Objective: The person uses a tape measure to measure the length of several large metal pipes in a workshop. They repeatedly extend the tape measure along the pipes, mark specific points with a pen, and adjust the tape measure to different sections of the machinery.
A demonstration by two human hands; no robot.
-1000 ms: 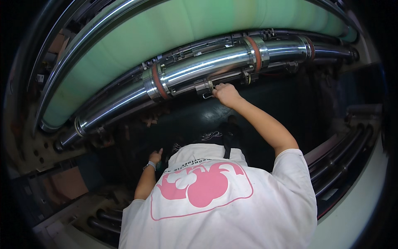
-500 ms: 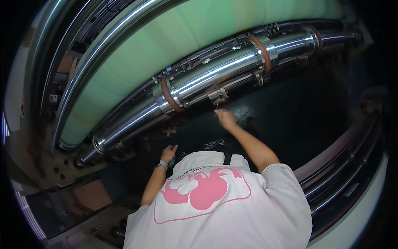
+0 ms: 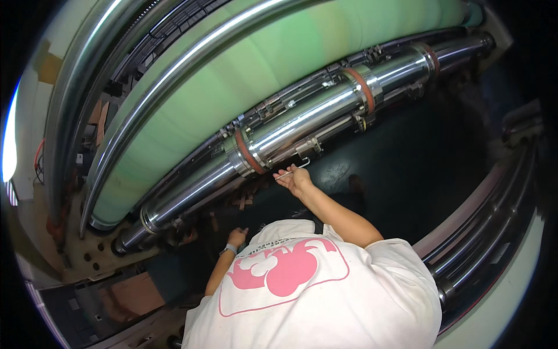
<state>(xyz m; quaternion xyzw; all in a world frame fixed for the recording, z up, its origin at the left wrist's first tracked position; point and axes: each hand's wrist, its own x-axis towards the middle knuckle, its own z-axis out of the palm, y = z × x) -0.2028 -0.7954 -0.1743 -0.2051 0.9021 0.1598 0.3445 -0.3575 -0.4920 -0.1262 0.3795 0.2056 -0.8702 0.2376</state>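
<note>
Rod (image 3: 303,166), bent and metallic, is grasped lightly by the right hand (image 3: 297,180) just below the steel roller (image 3: 317,120), presumably leaving its hooked end free; left hand (image 3: 236,237), farther below the roller: closure cannot be determined.

Right-hand fingers (image 3: 283,181) turned upward, bent metal rod (image 3: 303,165) now lying across them

Bent silvery rod (image 3: 303,166) in right hand (image 3: 297,180)
</note>
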